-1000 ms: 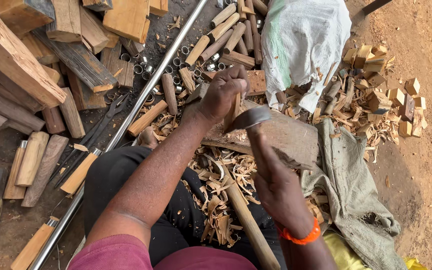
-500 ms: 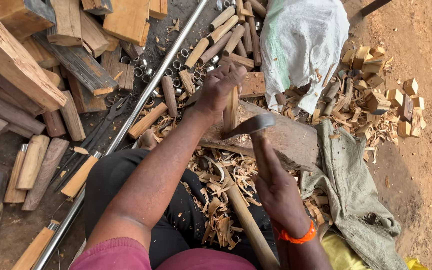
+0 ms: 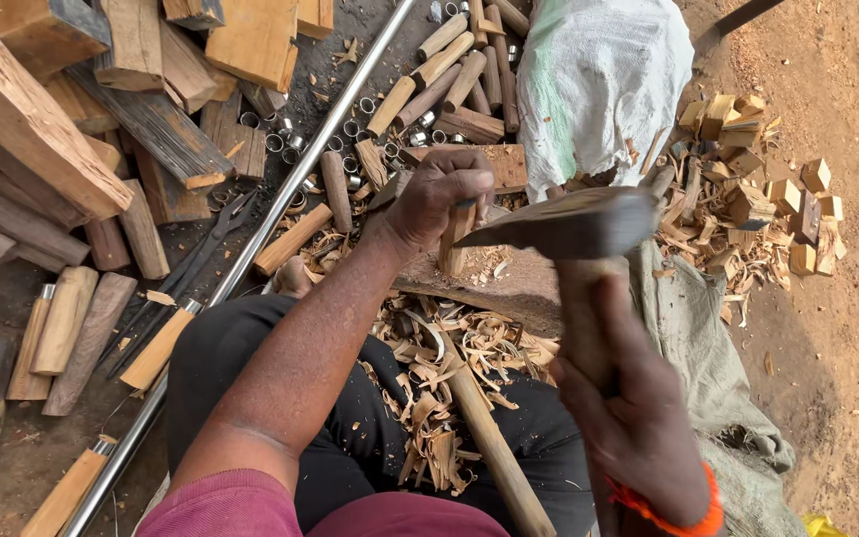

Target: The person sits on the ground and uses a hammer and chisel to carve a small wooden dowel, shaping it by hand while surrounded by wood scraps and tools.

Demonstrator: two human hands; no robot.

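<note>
From my remote seat, the left hand [image 3: 439,199] is clenched around a short wooden blank [image 3: 454,244], held upright on the chopping block [image 3: 519,283] amid shavings [image 3: 449,368]. The right hand [image 3: 638,418] grips the handle of an adze [image 3: 569,224], raised above it. I judge each cut should land below the fingers, shallow, along the grain.

Your single head camera looks steeply down, close over your lap, the wooden block [image 3: 509,288] and surrounding ground.
</note>
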